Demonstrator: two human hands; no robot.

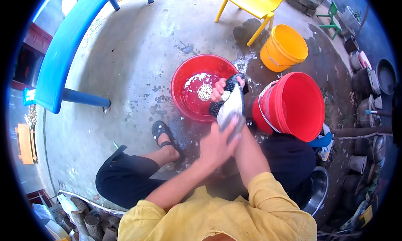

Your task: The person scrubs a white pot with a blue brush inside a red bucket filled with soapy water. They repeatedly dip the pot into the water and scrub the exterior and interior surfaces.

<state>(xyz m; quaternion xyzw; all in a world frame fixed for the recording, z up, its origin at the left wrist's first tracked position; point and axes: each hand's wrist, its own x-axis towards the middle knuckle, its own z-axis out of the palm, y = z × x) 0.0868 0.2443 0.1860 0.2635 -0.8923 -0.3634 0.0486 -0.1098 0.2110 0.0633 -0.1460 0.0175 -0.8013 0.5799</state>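
What looks like a shoe, with black mesh and a smooth whitish-grey surface, is tilted over the right rim of a red plastic basin. My right hand grips its upper part, fingers curled at the mesh; the forearm passes partly behind it. Over the lower end lies my left hand, blurred, its fingers stretched across the surface and close to my right forearm. Whether they grip it cannot be told. Shallow liquid shines in the basin, above a pale printed mark on the bottom. The item's underside is hidden.
A red bucket stands right of the basin, with a yellow bucket beyond. A yellow chair is farther back; a blue table stands left. The concrete floor is wet. A dark metal bowl sits by my right leg, firewood lower left.
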